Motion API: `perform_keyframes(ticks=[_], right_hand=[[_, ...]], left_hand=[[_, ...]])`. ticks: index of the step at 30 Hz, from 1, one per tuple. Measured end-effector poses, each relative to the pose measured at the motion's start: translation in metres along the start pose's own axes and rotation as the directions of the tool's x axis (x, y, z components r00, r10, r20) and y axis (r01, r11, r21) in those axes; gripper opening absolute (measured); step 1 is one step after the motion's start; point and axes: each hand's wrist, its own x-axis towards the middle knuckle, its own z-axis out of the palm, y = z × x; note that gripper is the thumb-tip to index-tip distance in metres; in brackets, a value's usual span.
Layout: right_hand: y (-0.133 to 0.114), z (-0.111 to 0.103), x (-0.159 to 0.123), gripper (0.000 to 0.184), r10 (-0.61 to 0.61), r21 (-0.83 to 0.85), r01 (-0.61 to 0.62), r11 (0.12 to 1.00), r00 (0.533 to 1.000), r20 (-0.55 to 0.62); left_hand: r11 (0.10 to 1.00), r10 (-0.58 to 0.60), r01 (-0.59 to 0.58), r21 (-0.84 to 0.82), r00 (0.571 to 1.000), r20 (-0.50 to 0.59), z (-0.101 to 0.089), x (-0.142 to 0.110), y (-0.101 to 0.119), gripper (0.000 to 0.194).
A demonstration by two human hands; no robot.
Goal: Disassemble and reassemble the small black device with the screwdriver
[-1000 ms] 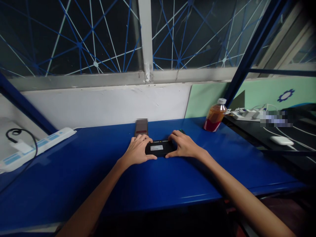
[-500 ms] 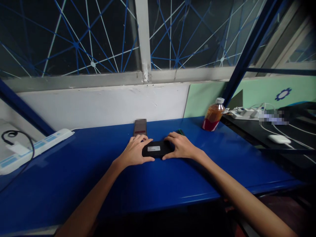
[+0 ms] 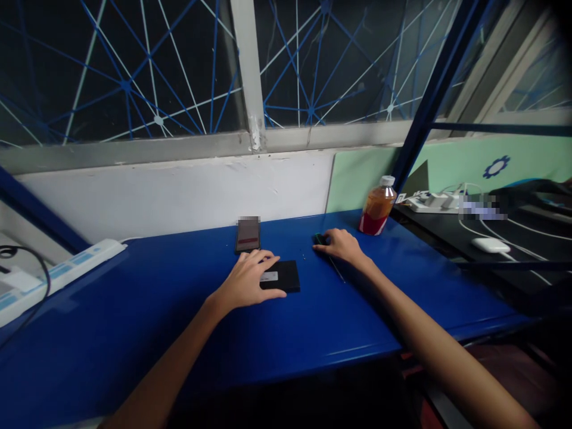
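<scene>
A flat black box with a white label (image 3: 282,276) lies on the blue table (image 3: 286,333). My left hand (image 3: 248,280) rests on its left end, fingers spread flat over it. My right hand (image 3: 340,245) is off the box, further back and to the right, curled over a small dark green-tipped tool (image 3: 319,239) whose thin shaft runs toward me. A phone (image 3: 248,235) lies flat just behind the box.
An orange drink bottle (image 3: 376,208) stands at the back right. A white power strip (image 3: 58,271) lies at the left. On the black desk to the right sit a white mouse (image 3: 490,245), cables and another power strip (image 3: 431,202). A wall and a window run behind.
My right hand has left the box's right end and moved back and right onto the small tool. My left hand stays on the box. The view has shifted slightly.
</scene>
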Motion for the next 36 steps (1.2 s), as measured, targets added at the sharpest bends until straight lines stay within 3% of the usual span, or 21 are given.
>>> perform_keyframes(ticks=[2,4,7,10,14,18,30,33,36], right_hand=[[0.0,-0.001,0.002,0.038,-0.032,0.052,0.033,0.998,0.999,-0.011],[-0.002,-0.007,0.001,0.038,-0.058,0.216,0.075,0.973,0.995,-0.084],[-0.008,-0.018,-0.005,0.038,-0.002,0.586,0.143,0.798,0.972,-0.235],[-0.017,-0.023,-0.013,0.031,0.009,0.713,0.249,0.655,0.942,-0.336],[-0.027,-0.021,-0.019,0.024,-0.014,0.692,0.314,0.65,0.915,-0.402],[-0.028,-0.018,-0.019,0.024,-0.021,0.658,0.312,0.686,0.912,-0.41],[-0.031,-0.02,-0.022,0.026,0.005,0.667,0.301,0.682,0.91,-0.415],[-0.03,-0.02,-0.021,0.025,0.016,0.689,0.313,0.653,0.905,-0.426],[-0.03,-0.02,-0.019,0.025,0.034,0.762,0.327,0.559,0.909,-0.414]], left_hand=[[1.0,0.02,-0.02,-0.007,1.0,-0.009,0.007,0.003,0.007,0.067],[1.0,0.023,-0.023,-0.002,0.999,-0.027,0.012,0.005,0.011,0.063],[1.0,0.018,-0.018,0.005,0.999,-0.035,0.014,0.004,0.01,0.062],[1.0,0.022,-0.021,0.012,0.999,-0.044,0.014,0.002,0.007,0.063],[0.999,0.027,-0.027,0.017,0.998,-0.056,0.013,0.002,0.007,0.062],[1.0,0.019,-0.018,0.011,0.998,-0.055,0.012,0.003,0.009,0.063],[0.999,0.017,-0.019,-0.033,0.998,-0.061,0.011,0.002,0.009,0.06],[0.999,0.009,-0.012,-0.051,0.999,-0.054,0.009,0.002,0.01,0.063],[0.995,-0.018,0.01,-0.098,0.997,-0.077,0.008,0.003,0.014,0.06]])
